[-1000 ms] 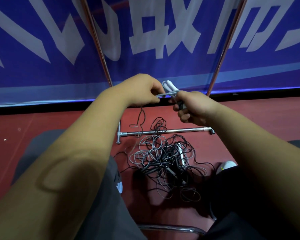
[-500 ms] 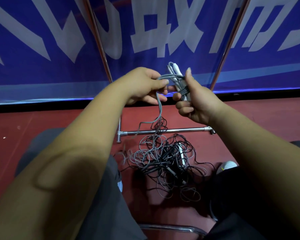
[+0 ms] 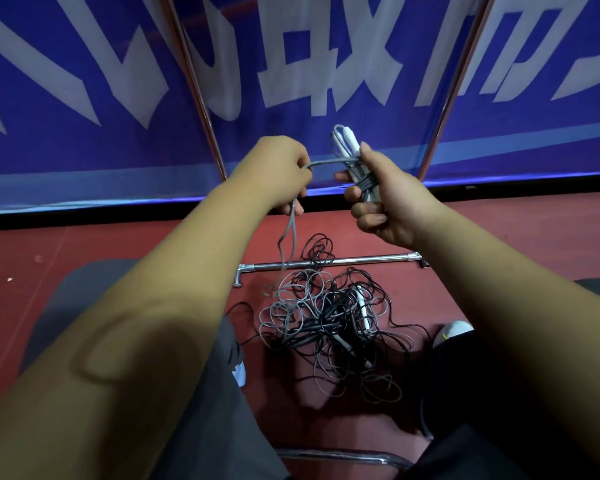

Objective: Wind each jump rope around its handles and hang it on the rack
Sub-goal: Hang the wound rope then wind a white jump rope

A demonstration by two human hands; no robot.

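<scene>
Winding status: thin grey jump rope cord [image 3: 326, 163] partly wrapped round paired white plastic handles [image 3: 345, 142].
Right hand [image 3: 388, 199]: clamped on handles.
Left hand [image 3: 281, 174]: pinching cord.
Floor: tangled grey and black ropes [image 3: 329, 320] beside chrome rack base bar [image 3: 329, 263].

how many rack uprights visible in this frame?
2. The left upright slants down behind the left hand; the right upright slants down right of the right hand. Both meet the floor bar. Their tops run out of frame.
</scene>
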